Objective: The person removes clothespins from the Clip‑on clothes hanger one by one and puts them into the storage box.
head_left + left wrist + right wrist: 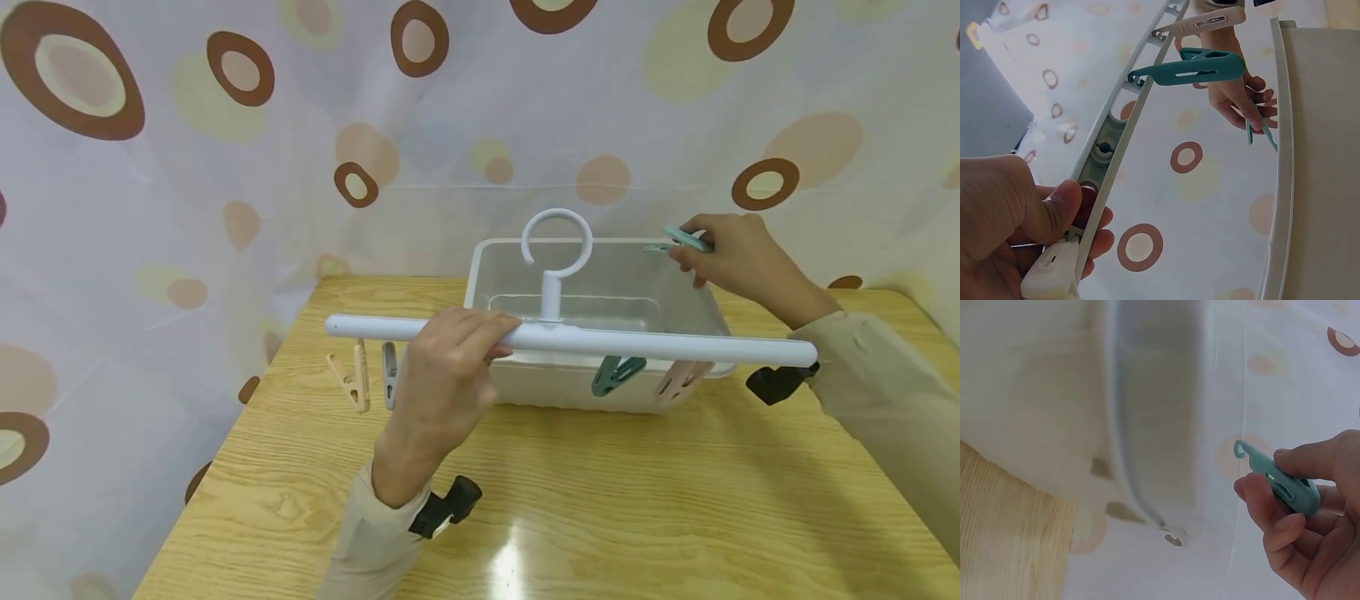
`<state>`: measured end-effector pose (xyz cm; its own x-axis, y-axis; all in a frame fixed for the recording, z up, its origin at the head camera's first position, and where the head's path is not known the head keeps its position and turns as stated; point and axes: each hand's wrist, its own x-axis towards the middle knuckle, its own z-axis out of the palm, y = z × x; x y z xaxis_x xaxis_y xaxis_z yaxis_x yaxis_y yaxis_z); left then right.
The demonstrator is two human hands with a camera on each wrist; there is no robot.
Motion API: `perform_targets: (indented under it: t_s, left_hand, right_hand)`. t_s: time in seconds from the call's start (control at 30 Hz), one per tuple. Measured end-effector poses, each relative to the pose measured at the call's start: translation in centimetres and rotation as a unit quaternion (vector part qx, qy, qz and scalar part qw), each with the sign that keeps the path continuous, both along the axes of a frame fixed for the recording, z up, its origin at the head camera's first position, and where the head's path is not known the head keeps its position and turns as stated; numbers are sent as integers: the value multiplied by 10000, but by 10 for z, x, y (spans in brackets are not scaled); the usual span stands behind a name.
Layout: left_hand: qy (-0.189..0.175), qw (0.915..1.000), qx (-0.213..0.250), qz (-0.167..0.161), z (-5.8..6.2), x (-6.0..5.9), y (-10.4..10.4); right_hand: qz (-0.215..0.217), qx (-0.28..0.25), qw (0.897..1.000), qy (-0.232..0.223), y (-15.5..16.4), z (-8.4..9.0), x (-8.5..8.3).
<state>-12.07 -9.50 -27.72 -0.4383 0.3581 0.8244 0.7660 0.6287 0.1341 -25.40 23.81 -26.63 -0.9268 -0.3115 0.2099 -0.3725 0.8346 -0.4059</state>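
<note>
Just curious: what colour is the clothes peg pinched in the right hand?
Light teal plastic clothes peg; clearest in the right wrist view.

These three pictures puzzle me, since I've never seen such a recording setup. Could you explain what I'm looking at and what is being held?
There is no machine here: a person works with two bare hands, wearing a camera on the head and one on each wrist. The head view looks down on a wooden table with a clear plastic tub on it. The left hand grips a white hanger bar with a ring hook; coloured clothes pegs hang beneath it. The right hand pinches a loose teal peg over the tub. The left wrist view sees the bar from below; the right wrist view shows fingers around that peg.
</note>
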Motion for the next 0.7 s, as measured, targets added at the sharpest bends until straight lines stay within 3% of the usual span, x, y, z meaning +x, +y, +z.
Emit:
perform_targets:
  t_s: [0.27, 0.5, 0.7]
  left_hand:
    - [-18, 10000, -31, 9, 0, 0, 0]
    - [15, 10000, -60, 51, 1, 1, 1]
    - [33, 9999, -74, 76, 1, 1, -1]
  right_hand:
    - [19, 20, 9989, 461, -5, -2, -9]
    - [21, -553, 9969, 552, -7, -3, -12]
    - [53, -678, 9965, 476, -9, -2, -12]
